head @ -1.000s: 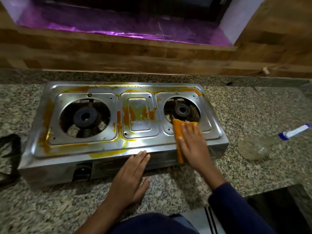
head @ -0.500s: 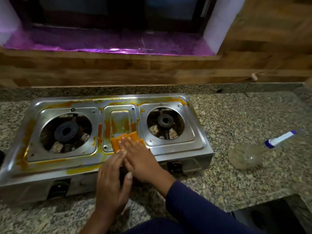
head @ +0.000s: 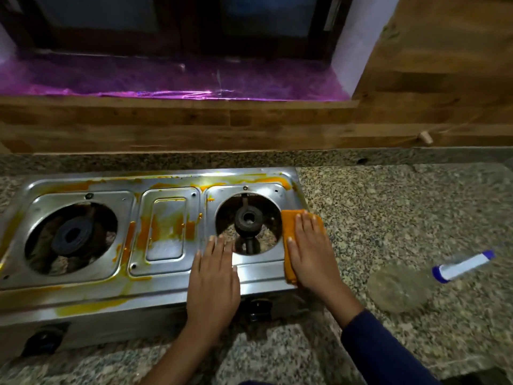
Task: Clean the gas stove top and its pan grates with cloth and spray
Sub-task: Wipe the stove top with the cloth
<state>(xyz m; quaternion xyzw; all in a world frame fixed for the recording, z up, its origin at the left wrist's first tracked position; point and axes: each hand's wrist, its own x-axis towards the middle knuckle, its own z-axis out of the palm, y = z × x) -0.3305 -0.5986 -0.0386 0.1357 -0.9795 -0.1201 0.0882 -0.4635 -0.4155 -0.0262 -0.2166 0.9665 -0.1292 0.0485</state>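
Observation:
A two-burner steel gas stove [head: 155, 284] sits on the granite counter, smeared with orange-yellow stains along its back edge, middle panel and front left. No pan grates are on it. My right hand [head: 308, 248] lies flat on a folded orange cloth [head: 288, 226], pressing it onto the stove's right edge beside the right burner [head: 248, 219]. My left hand [head: 213, 282] rests flat, fingers together, on the stove's front edge just left of that burner, holding nothing. The left burner [head: 72, 236] is uncovered.
A clear spray bottle [head: 399, 284] with a blue and white nozzle lies on its side on the granite counter [head: 402, 212] to the right of the stove. A wooden backsplash and a purple-lined window sill run behind the stove.
My right hand slid the cloth from the middle panel to the stove's right edge. My left hand moved right and further onto the stove top. The middle panel's lower part looks cleaner.

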